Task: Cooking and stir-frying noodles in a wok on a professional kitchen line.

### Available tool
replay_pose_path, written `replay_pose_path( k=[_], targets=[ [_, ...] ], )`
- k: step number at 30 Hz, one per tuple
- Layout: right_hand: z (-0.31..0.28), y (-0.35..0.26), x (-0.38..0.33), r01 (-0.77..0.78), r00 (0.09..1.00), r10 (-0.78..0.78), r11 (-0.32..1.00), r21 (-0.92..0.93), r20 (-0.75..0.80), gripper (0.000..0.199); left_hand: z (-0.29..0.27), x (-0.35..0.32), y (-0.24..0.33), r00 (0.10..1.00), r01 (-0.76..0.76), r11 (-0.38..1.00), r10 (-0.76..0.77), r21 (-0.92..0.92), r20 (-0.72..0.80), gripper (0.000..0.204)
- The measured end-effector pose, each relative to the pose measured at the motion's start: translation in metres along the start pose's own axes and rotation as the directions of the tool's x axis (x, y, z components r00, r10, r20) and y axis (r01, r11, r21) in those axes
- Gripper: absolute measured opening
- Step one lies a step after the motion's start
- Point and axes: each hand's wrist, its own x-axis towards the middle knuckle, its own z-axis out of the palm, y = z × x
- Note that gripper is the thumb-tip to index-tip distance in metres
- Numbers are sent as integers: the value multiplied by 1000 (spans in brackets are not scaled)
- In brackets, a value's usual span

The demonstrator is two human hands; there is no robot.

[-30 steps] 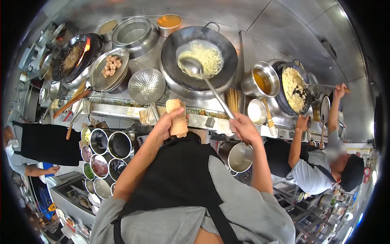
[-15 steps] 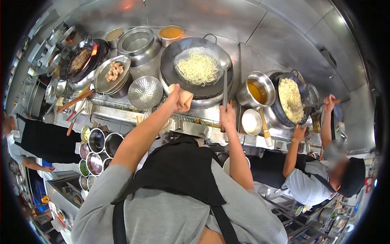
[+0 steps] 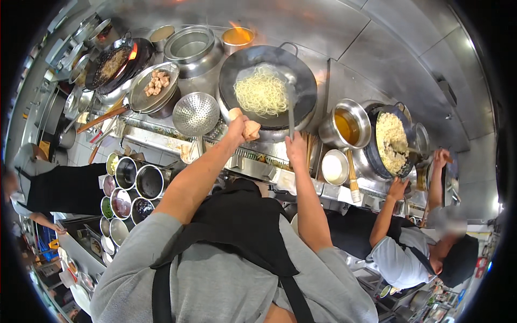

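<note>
Pale noodles (image 3: 262,92) lie in a heap in a dark wok (image 3: 305,89) on the stove ahead of me. My left hand (image 3: 237,128) is closed around a folded tan cloth (image 3: 251,130) at the wok's near left rim; whatever wok handle lies inside the cloth is hidden. In my right hand (image 3: 295,149) is the handle of a long metal ladle (image 3: 291,106). Its bowl rests inside the wok, touching or just right of the noodles.
To the left are a perforated strainer (image 3: 196,114) and a mesh sieve of meat chunks (image 3: 157,82). An oil pot (image 3: 360,131) and white bowl (image 3: 335,167) stand right. Beyond, a co-worker (image 3: 401,253) works a wok of fried rice (image 3: 391,141). Flame (image 3: 235,25) rises behind.
The ladle's bowl has shifted slightly left and up against the noodles, its handle more upright. Flame now shows by the orange pot behind the wok. The whole view has tilted a little.
</note>
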Motion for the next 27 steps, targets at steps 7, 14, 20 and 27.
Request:
replay_pose_path(
  k=[7, 14, 20, 27],
  targets=[
    [-24, -26, -57, -733, 677, 132, 36, 679, 724, 27, -16, -10, 1, 999, 51, 993, -51, 110, 2, 23],
    [67, 110, -185, -213, 515, 60, 975, 60, 855, 50, -69, -99, -19, 922, 255, 966, -259, 52, 289, 43],
    [107, 175, -252, 225, 728, 152, 868, -443, 669, 70, -94, -131, -25, 964, 168, 985, -173, 40, 200, 43],
    [112, 164, -221, 40, 509, 323, 917, -397, 798, 62, -99, -99, -14, 995, 73, 994, -78, 78, 65, 51]
  ],
)
